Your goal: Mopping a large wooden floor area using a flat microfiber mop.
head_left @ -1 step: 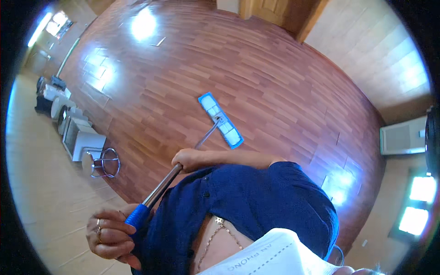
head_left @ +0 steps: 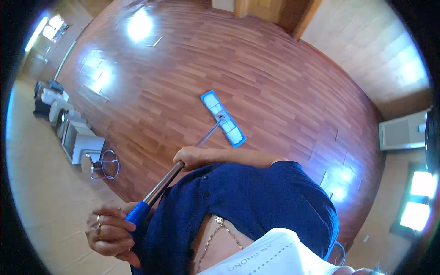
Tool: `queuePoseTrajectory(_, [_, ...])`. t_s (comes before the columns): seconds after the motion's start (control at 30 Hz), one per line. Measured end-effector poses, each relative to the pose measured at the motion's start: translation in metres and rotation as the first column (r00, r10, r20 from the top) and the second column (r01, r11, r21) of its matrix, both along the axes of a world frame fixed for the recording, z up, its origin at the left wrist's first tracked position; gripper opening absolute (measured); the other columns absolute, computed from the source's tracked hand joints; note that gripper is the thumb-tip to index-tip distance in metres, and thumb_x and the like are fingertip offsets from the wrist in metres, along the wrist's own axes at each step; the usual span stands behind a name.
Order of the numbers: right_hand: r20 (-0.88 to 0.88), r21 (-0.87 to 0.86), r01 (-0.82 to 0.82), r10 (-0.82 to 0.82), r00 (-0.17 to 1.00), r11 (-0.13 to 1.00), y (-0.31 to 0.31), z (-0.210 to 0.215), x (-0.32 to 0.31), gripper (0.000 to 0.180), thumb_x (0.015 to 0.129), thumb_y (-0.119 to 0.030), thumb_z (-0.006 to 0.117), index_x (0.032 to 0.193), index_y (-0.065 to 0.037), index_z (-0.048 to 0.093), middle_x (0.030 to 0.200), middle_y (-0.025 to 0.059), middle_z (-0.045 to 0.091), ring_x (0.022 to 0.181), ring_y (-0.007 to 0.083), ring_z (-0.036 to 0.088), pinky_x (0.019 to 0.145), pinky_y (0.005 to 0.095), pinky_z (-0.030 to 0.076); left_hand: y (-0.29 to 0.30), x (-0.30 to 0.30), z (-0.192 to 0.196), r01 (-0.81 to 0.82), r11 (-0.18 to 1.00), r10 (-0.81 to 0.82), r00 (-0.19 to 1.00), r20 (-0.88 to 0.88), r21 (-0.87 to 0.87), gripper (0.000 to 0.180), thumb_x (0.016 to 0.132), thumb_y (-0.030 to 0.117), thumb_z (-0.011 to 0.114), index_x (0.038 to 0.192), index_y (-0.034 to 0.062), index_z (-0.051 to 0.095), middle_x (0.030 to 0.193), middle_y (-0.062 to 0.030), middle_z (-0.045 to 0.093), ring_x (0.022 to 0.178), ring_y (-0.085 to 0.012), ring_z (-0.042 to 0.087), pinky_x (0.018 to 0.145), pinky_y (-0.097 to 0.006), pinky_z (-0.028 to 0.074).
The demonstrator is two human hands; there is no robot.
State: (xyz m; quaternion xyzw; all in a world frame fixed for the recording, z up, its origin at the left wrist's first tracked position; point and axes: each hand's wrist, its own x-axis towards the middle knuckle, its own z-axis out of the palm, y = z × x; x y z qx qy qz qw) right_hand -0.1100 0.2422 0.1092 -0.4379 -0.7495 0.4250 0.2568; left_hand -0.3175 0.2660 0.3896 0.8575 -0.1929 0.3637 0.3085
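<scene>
- Two hands hold the mop (head_left: pixel 213 103) in the head view: the right hand (head_left: pixel 189 158) wraps the pole (head_left: pixel 164 185) firmly; the left hand (head_left: pixel 110 233) curls loosely over the end of the blue grip (head_left: pixel 138 212).
- The mop's wide end lies on the floor (head_left: pixel 279 87), beyond both hands.
- Probably light: stiff, smooth pole, soft pad (head_left: pixel 230 117); grip and mid-pole seem the best holds.
- Pad's underside, left palm and grip's end are hidden; glare whitens some floor.

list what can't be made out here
Underside of the mop head: head view, turned to the floor.
End of the blue grip: head view, covered by the left hand.
Top of the wooden door: head view, cut by upper edge.
Beyond the right window: head view, lost in glare.
</scene>
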Motion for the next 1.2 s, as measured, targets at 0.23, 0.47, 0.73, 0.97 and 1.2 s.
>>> queuePoseTrajectory(0.23, [0.037,0.024,0.347,-0.347,0.937,0.938,-0.071,-0.025,0.108,0.011,0.065,-0.016,0.065,0.072,-0.009,0.060,0.071,0.0164,0.061,0.074,0.0397,0.060,0.064,0.0488,0.045,0.019,0.097,-0.023,0.360,0.932,-0.359,0.905,-0.226,-0.040,0.033,0.073,0.039,0.079,0.080,0.0108,0.064,0.072,-0.0005,0.062,0.068,-0.0179,0.065,0.065,-0.033,0.048])
queuePoseTrajectory(0.47, [0.113,0.107,0.788,-0.795,0.596,0.606,-0.170,-0.074,0.189,0.020,0.069,-0.026,0.067,0.071,-0.010,0.056,0.074,0.0154,0.062,0.077,0.0402,0.060,0.066,0.0479,0.047,0.005,0.218,-0.093,0.568,0.709,-0.670,0.728,-0.147,-0.417,0.031,0.065,0.028,0.084,0.075,0.0055,0.066,0.071,-0.0050,0.064,0.068,-0.0233,0.064,0.064,-0.037,0.046])
queuePoseTrajectory(0.73, [0.082,0.132,0.957,-0.965,0.248,0.257,-0.259,-0.065,0.235,0.014,0.065,-0.015,0.064,0.067,-0.008,0.053,0.064,0.0156,0.055,0.063,0.0393,0.056,0.054,0.0454,0.043,-0.033,0.319,-0.135,0.486,0.603,-0.720,0.673,-0.168,-0.633,0.027,0.074,0.031,0.076,0.078,0.0057,0.067,0.072,-0.0072,0.066,0.076,-0.0245,0.066,0.078,-0.040,0.046])
queuePoseTrajectory(0.97, [0.043,0.299,0.934,-0.975,-0.219,-0.196,-0.320,-0.096,0.230,0.015,0.067,-0.013,0.065,0.064,-0.005,0.053,0.063,0.0158,0.052,0.065,0.0381,0.055,0.056,0.0439,0.042,-0.069,0.378,-0.137,0.516,0.495,-0.856,0.430,-0.288,-0.700,0.015,0.074,0.013,0.071,0.084,0.0026,0.069,0.084,-0.0104,0.068,0.090,-0.0271,0.065,0.085,-0.039,0.047])
queuePoseTrajectory(1.2, [0.179,0.318,0.814,-0.812,-0.556,-0.487,-0.367,-0.122,0.225,0.025,0.070,-0.024,0.076,0.071,-0.010,0.055,0.079,0.0112,0.059,0.083,0.0357,0.057,0.068,0.0477,0.046,-0.105,0.419,-0.159,0.644,0.372,-0.918,0.148,-0.368,-0.669,0.007,0.078,0.006,0.070,0.084,0.0045,0.065,0.095,-0.0099,0.066,0.103,-0.0277,0.060,0.095,-0.046,0.043])
